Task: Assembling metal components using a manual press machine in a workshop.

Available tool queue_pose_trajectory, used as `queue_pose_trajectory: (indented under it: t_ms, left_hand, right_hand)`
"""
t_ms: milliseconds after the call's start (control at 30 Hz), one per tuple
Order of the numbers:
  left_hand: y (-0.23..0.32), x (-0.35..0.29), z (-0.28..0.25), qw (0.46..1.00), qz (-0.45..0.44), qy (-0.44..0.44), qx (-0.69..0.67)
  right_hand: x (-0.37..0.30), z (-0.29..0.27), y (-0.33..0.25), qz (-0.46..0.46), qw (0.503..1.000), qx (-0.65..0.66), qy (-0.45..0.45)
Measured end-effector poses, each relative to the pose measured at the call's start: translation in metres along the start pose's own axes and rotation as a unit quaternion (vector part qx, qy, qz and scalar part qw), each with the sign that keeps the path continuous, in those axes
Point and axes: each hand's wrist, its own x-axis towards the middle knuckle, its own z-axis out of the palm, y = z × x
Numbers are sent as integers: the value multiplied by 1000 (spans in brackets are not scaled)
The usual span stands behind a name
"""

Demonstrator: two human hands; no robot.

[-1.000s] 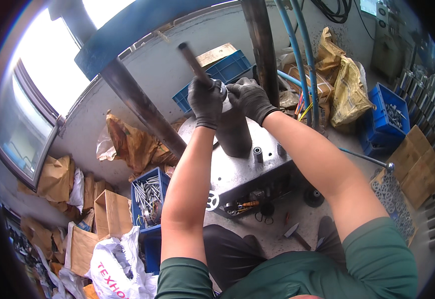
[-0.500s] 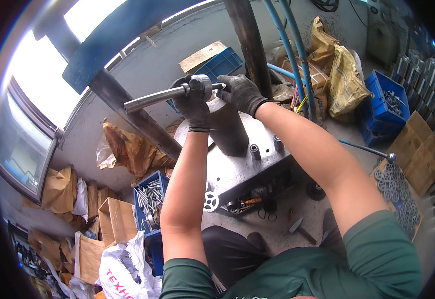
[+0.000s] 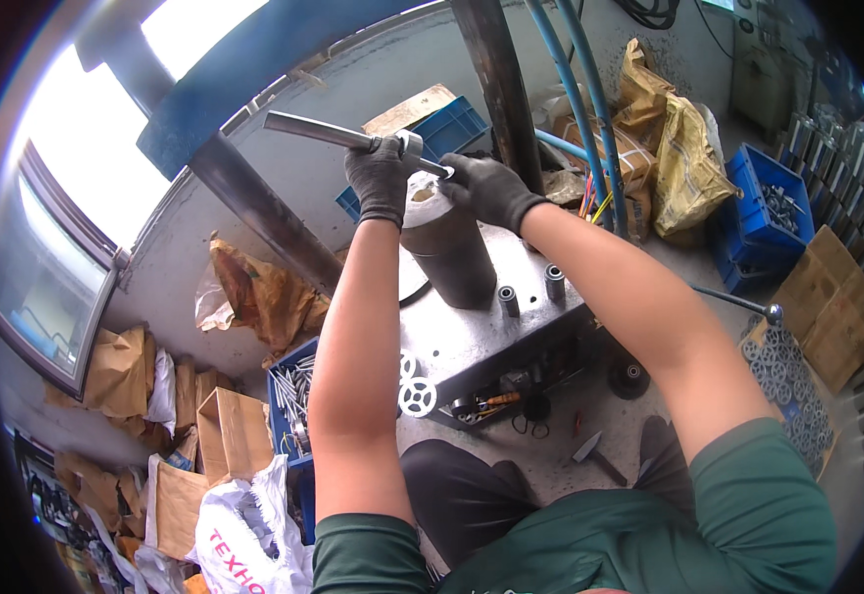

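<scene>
Both of my hands wear dark gloves. My left hand (image 3: 378, 178) is wrapped round a long metal shaft (image 3: 315, 130), which carries a thick round metal collar (image 3: 411, 145) just beyond the fist. My right hand (image 3: 489, 190) has its fingertips closed at the shaft's right end, by a small shiny ring or tip (image 3: 447, 172). The shaft slants down toward the right, above a dark upright cylinder (image 3: 449, 252) with a pale worn top. That cylinder stands on a metal work table (image 3: 442, 332). Two small bushings (image 3: 508, 300) stand on the table to its right.
Dark press columns (image 3: 499, 89) rise behind the table, with a blue beam (image 3: 254, 64) above. A blue bin of metal rods (image 3: 295, 381) is at left; blue bins (image 3: 764, 203) stand at right. White spoked wheels (image 3: 417, 396) hang at the table's front. A hammer (image 3: 600, 457) lies below.
The shaft's left end has swung upward and away, so the shaft now slopes down to the right. My left hand has turned with it; my right hand stays at the other end.
</scene>
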Motion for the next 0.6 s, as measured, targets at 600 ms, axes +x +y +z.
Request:
queue_pose_trajectory:
  t_ms: [600]
  left_hand:
    - [43,-20,21,986,14,4,164]
  right_hand:
    - [-295,-299,23,-34,909,-350,-222]
